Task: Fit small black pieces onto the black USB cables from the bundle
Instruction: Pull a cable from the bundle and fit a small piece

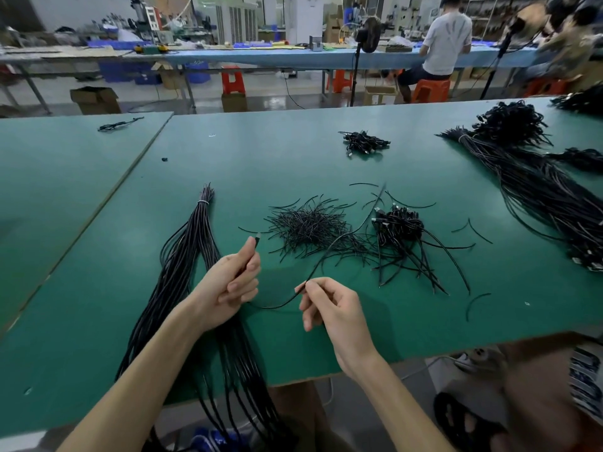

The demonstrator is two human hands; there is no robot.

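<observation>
My left hand grips the plug end of a black USB cable, the metal tip poking up past my thumb. My right hand pinches the same cable a little farther along, and its length curves away toward the back right. A tied bundle of long black cables lies left of my hands and hangs over the front edge of the green table. A loose pile of thin black pieces lies just beyond my hands. To its right sits a heap of coiled cables.
A big bundle of black cables sprawls at the far right. A small cable cluster lies farther back, with stray black bits near it. Behind the table a person sits on an orange stool at a blue bench.
</observation>
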